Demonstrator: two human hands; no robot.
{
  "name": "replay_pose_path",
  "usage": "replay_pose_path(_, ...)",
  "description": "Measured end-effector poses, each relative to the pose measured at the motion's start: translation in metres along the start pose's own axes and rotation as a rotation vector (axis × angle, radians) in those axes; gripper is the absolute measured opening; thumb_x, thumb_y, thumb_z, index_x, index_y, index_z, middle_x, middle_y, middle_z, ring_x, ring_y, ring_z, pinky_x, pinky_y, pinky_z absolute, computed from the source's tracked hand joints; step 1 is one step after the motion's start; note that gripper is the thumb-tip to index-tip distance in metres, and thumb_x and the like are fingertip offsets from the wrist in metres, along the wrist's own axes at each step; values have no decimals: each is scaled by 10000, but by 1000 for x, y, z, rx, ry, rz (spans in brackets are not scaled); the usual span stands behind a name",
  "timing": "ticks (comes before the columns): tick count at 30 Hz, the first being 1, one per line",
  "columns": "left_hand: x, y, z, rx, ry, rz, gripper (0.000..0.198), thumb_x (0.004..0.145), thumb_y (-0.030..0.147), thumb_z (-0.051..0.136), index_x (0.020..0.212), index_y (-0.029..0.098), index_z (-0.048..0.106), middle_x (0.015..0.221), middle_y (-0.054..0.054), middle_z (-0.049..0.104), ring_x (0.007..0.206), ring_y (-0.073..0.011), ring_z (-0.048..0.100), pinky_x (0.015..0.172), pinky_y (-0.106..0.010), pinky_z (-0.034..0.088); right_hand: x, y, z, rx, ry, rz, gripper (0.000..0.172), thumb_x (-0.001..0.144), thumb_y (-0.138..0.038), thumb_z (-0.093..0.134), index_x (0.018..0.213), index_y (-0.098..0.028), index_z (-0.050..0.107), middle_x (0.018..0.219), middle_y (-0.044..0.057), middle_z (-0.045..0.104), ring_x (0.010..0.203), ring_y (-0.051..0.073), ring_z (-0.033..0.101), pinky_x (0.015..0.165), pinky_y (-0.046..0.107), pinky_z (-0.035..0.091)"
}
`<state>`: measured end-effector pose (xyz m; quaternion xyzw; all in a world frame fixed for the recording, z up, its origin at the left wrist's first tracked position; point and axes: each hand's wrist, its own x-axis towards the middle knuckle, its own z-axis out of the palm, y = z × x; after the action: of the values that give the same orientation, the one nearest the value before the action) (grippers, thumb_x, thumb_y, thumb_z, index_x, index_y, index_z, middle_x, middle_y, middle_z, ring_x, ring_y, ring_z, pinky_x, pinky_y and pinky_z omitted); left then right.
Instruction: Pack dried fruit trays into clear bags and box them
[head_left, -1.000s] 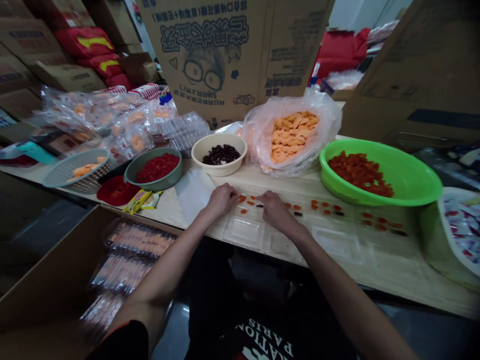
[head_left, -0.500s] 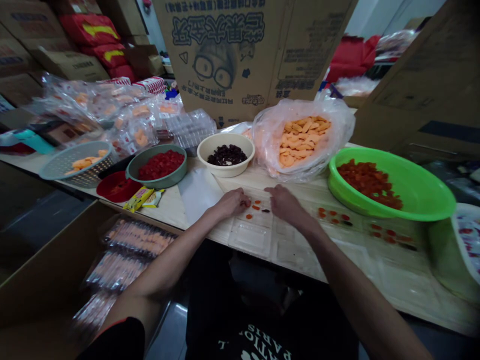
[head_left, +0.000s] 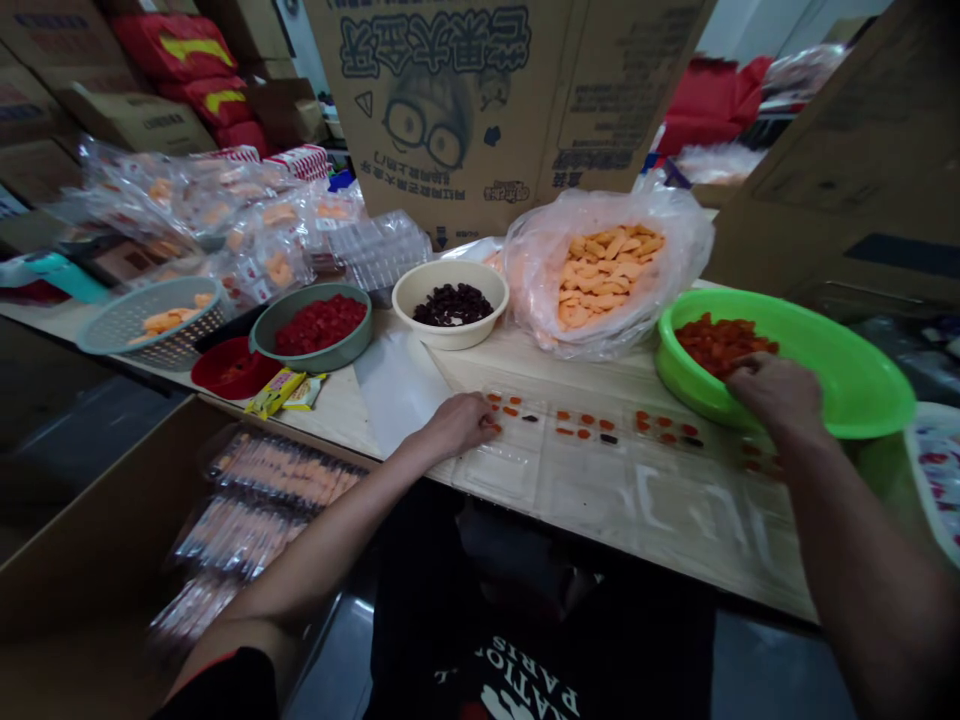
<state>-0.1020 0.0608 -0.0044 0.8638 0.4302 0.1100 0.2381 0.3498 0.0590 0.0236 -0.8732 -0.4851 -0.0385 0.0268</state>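
my right hand [head_left: 776,392], fingers curled, reaches into the green basin [head_left: 847,385] of diced red fruit [head_left: 720,343], perhaps pinching some; my left hand [head_left: 456,425], half-closed, shows no hold beside the clear tray [head_left: 577,470], its spaced pieces [head_left: 606,438] set apart, the basin within reach.

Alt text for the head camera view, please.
A person's right hand reaches into a green plastic basin of diced red-orange fruit, while the left hand rests on a clear plastic compartment tray dotted with small fruit pieces. Behind stands a cream bowl of dark fruit.
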Motion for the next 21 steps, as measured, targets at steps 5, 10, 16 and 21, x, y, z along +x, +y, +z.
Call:
replay_pose_path(5,3,9,6,36,48,-48,86,813,186,639,826,166,721,865,-44,673,781,-174,634,717,-262,462,-10,-5,-7,180,23,21,378,886,-207,494,1144,-125,759,1080,180,735,739,200,568,659,320,337)
replay_pose_path(10,46,33,10,86,66,15,161,851,213,623,955,168,738,984,-71,671,875,-200,645,783,-289,483,-15,-6,-5,289,207,-29,354,855,-165,506,1080,-105,773,981,160,740,729,190,544,695,310,354)
replay_pose_path(16,60,31,8,151,19,-3,227,916,201,547,1020,146,742,1005,-100,685,928,-216,655,850,-308,497,-55,3,-17,342,379,-214,352,850,-157,461,1025,-105,762,981,155,733,854,220,611,791,307,428)
replay_pose_path(21,17,18,15,244,101,130,402,1019,338,410,1326,185,619,1384,-140,584,1300,-285,519,1066,-410,416,-120,29,-17,435,493,-261,330,839,-232,463,1003,-175,744,991,118,722,896,240,648,807,335,486)
